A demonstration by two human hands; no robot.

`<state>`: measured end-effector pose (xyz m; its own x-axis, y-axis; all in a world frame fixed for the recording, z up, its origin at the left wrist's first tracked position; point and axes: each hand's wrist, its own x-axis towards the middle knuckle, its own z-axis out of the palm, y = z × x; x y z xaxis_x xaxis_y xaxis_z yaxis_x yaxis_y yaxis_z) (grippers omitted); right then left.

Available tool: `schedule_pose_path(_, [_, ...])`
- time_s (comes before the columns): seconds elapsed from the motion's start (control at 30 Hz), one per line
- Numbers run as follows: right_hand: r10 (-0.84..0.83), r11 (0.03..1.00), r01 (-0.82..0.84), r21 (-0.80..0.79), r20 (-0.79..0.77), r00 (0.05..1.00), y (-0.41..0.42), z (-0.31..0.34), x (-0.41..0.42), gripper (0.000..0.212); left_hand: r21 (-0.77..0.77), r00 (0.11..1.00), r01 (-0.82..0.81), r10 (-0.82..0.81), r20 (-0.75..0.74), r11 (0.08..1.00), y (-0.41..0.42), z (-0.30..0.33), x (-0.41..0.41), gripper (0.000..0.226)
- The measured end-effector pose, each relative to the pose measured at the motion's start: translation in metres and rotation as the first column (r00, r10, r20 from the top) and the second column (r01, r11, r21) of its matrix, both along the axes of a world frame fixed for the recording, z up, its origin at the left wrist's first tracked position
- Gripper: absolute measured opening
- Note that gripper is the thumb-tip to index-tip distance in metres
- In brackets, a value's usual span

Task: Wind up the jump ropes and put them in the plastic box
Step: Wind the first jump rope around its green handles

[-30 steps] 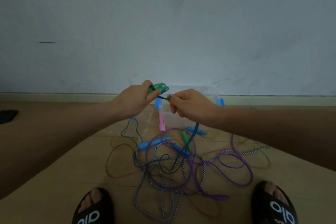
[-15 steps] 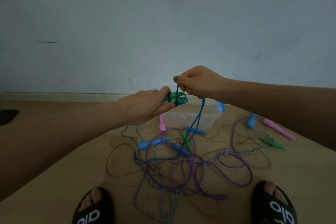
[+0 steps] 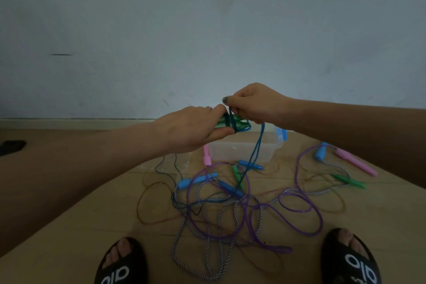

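My left hand [image 3: 193,130] grips a pair of green jump-rope handles [image 3: 239,125] held level above the floor. Turns of dark blue cord [image 3: 231,120] are wrapped round them. My right hand [image 3: 253,102] pinches that cord just above the handles, and the rest of the cord [image 3: 255,152] hangs down to the floor. Behind the hands a clear plastic box [image 3: 244,150] stands on the floor by the wall. A tangle of purple rope [image 3: 299,219], striped rope [image 3: 207,233] and thin cords lies between my feet.
Loose handles lie around: blue [image 3: 196,180], pink [image 3: 206,157], green [image 3: 349,181], another pink [image 3: 356,161] and blue [image 3: 320,151] at right. My sandalled feet [image 3: 119,263] [image 3: 350,258] frame the tangle. A dark object [image 3: 11,146] lies far left. The wall is close behind.
My right hand rose from beside the handles to above them a second ago, carrying the blue cord up and over, and has since stayed close over the bundle; the left hand holds steady.
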<state>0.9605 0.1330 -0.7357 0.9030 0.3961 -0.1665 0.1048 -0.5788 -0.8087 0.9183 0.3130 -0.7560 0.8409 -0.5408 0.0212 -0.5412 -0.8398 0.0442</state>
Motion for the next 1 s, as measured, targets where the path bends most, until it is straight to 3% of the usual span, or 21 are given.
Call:
schedule_pose_path(0.17, [0.022,0.998,-0.019,0.059,-0.060,0.998,-0.003,0.000,0.006,0.039,-0.002,1.000,0.029,-0.029,0.005,1.000,0.000,0.009,0.001,0.058])
schedule_pose_path(0.47, [-0.007,0.982,0.029,0.187,-0.118,0.993,-0.003,-0.001,0.005,0.038,0.119,0.999,0.023,-0.027,0.037,0.993,-0.007,0.004,0.004,0.054])
schedule_pose_path(0.77, [0.019,1.000,-0.021,-0.019,-0.097,0.995,-0.006,-0.022,0.003,0.038,0.116,0.999,0.044,-0.043,-0.013,0.992,-0.009,-0.001,-0.008,0.046])
schedule_pose_path(1.0, [0.104,0.990,-0.074,0.123,-0.254,0.961,-0.031,-0.031,0.005,0.032,-0.146,0.996,0.080,-0.085,-0.030,0.986,-0.020,0.017,-0.012,0.035])
